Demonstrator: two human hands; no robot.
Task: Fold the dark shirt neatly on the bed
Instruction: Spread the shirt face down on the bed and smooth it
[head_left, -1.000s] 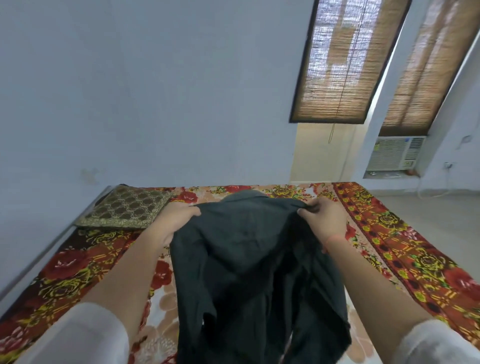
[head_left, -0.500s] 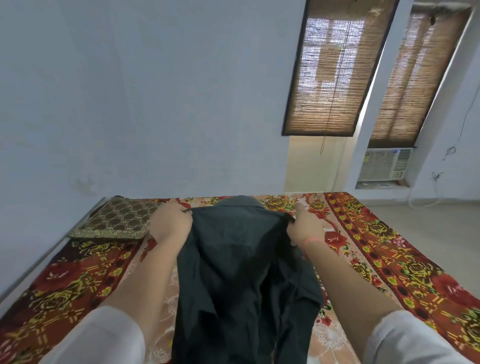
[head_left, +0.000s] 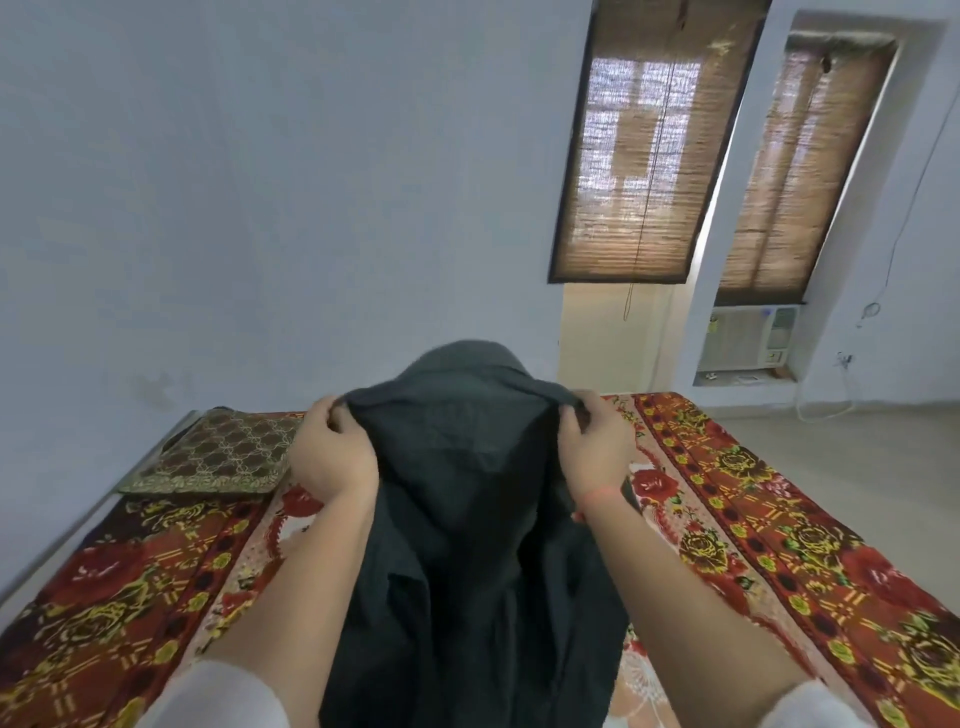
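Held dark charcoal soft woven shirt (head_left: 467, 519) up at frame centre, over bed with red-and-yellow floral bedspread (head_left: 753, 525), draped down toward 6 o'clock between the forearms. Could not tell whether touching the bed at the hem, cut off by frame edge. Gripped top edge with left hand (head_left: 332, 457) at the shirt's 10 o'clock, fingers curled round bunched cloth. Pinched same edge with right hand (head_left: 592, 452) at 2 o'clock, fingers curled over the fold. Noted a collar-like hump at 12 o'clock between the two grips. Judged light, limp, not fragile, not slippery; likely to sag and crease wherever left unsupported. Best taken at the shoulder seams, well apart, kept taut, then laid flat before folding. Noted brown patterned square fabric cushion (head_left: 218, 457) at 9 o'clock and white window air-conditioner unit (head_left: 748, 338) at 2 o'clock. Found no readable writing: no label visible on shirt, stickers on unit too small to read, only geometric pattern on cushion.
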